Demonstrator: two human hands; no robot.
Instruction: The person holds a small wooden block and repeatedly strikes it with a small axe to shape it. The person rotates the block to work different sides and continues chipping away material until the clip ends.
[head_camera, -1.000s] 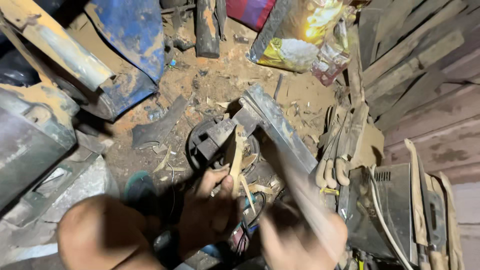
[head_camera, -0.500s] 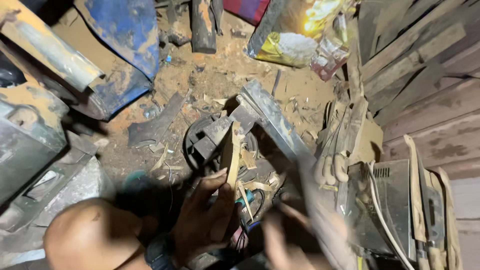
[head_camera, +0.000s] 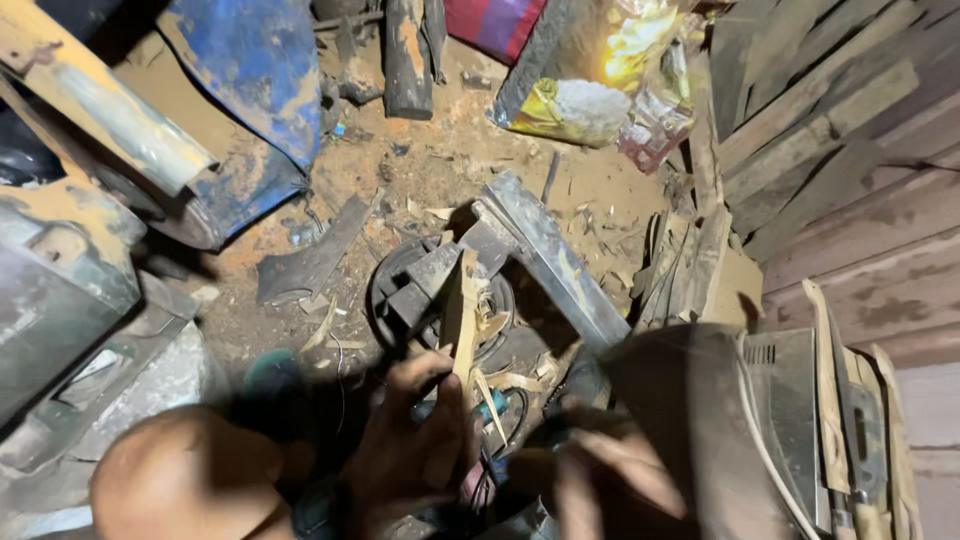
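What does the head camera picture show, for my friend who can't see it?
A left hand holds a thin wooden stick upright over a dark metal block on dusty ground. The right hand is a blur beside it, among wood shavings and planks.

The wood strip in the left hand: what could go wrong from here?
1. The left hand grips the wood strip close to where the blurred right hand swings, so a stray stroke could hit the fingers.
2. The strip stands on a dark metal block with shavings around it; it might slip sideways.
3. The scene is dim and crowded, so aim may suffer.
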